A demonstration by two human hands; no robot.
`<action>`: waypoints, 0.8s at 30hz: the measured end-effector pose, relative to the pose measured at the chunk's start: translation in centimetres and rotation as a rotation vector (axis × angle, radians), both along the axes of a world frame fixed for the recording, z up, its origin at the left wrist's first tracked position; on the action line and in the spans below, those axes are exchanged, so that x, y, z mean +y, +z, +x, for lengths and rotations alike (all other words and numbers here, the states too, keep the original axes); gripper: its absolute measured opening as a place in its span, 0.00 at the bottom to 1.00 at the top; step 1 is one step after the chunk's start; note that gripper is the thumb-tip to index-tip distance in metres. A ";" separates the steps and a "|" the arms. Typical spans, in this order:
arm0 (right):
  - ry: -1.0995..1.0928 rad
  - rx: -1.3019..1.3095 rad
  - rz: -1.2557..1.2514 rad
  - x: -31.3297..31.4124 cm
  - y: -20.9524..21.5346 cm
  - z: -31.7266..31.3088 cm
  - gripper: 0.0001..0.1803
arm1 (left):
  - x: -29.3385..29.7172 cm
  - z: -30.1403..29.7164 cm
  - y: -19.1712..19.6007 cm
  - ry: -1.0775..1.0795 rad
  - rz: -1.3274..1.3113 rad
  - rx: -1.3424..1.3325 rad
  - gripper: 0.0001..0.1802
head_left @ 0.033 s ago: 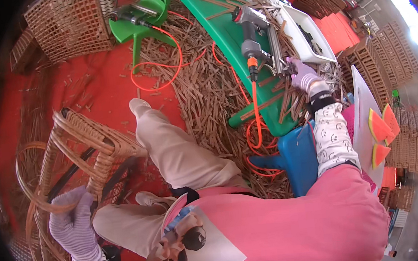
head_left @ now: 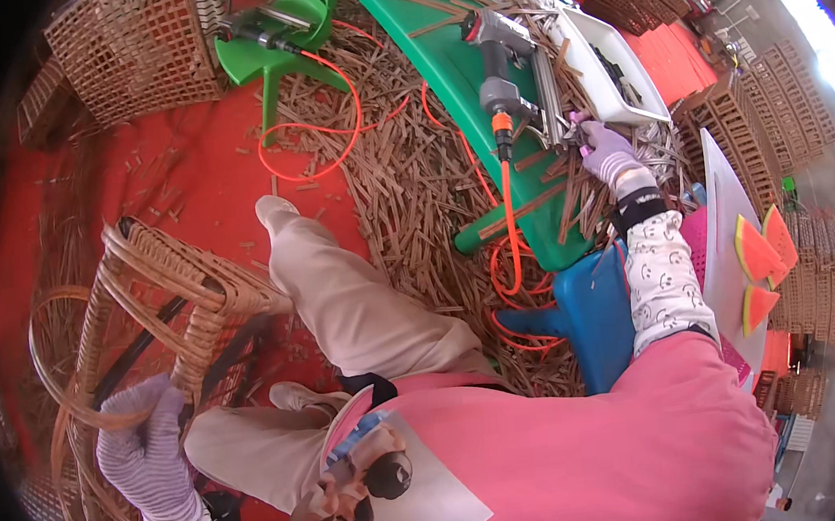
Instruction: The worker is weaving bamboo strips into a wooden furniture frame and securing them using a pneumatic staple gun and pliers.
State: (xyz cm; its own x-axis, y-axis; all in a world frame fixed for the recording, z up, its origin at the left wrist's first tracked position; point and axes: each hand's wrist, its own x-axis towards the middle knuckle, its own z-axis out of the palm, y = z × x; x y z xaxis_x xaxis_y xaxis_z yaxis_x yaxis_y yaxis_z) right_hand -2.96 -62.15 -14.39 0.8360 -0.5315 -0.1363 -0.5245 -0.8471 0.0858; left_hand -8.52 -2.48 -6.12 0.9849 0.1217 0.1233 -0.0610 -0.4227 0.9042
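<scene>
A woven rattan frame (head_left: pixel 196 312), brown with wrapped edges and looped strips, stands at the left by my knee. My left hand (head_left: pixel 143 438), in a striped lilac glove, is closed around a long rattan strip (head_left: pixel 80 408) that loops out from the frame. On the right, my right hand (head_left: pixel 608 154), gloved too, reaches over the green table (head_left: pixel 437 43) among loose strips beside the white bin (head_left: pixel 635 69). Its fingers are bent round something small and dark with pinkish parts, too small to name. A grey air nail gun (head_left: pixel 499 67) lies close by on the table.
An orange air hose (head_left: pixel 508 212) drops from the nail gun. A second air tool (head_left: pixel 260 30) rests on a green chair (head_left: pixel 308 15). Cut strips (head_left: pixel 406 191) heap on the red floor. A blue stool (head_left: pixel 594 319) stands under my right arm. Stacked baskets (head_left: pixel 132 57) stand behind.
My right hand's fingers have shifted slightly at the small thing beside the bin. The left hand keeps its hold on the rattan strip.
</scene>
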 end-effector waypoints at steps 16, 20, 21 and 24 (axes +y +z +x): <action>0.396 -0.477 0.661 5.0 -1.4 17.3 0.47 | -0.6 0.2 0.9 -0.075 0.070 -0.122 0.07; -0.059 -0.254 0.313 3.7 -2.6 20.8 0.52 | -0.4 0.1 1.5 -0.015 -0.111 0.077 0.06; -0.099 -0.237 0.439 3.5 -2.3 20.8 0.42 | -0.4 0.0 1.8 -0.058 -0.089 0.037 0.07; 0.125 -0.306 0.611 3.5 0.9 18.3 0.16 | -0.1 0.6 1.4 -0.070 -0.104 0.008 0.07</action>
State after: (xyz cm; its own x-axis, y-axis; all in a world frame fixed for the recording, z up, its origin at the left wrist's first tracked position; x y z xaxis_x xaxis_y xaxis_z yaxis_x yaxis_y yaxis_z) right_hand 15.38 -58.61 -13.52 0.9344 -0.3319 -0.1294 -0.3449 -0.7518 -0.5620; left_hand -7.88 -2.59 -4.69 0.9923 0.0640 0.1061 -0.0801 -0.3212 0.9436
